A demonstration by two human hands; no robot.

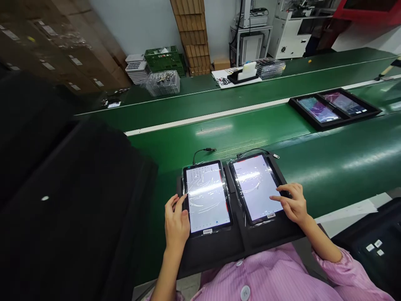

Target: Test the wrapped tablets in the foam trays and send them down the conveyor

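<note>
Two tablets lie side by side in a black foam tray point(213, 253), both lit and covered in shiny clear film. My left hand point(176, 219) rests at the left edge of the left tablet point(208, 209), a fingertip on its rim and the fingers apart. Over the right side of the right tablet point(257, 190) is my right hand point(294, 203), index finger stretched out to the screen. Neither hand holds anything. A short black cable point(200, 151) sticks out from the left tablet's top, and another with a small silver plug point(276, 156) from the right one's.
A second black tray point(341, 119) with two lit tablets sits on the green conveyor point(250, 119), far right. Tall black foam stacks point(78, 200) crowd the left. Clear trays point(164, 82) and a green crate point(163, 58) stand behind. Another black tray point(376, 263) is at the lower right.
</note>
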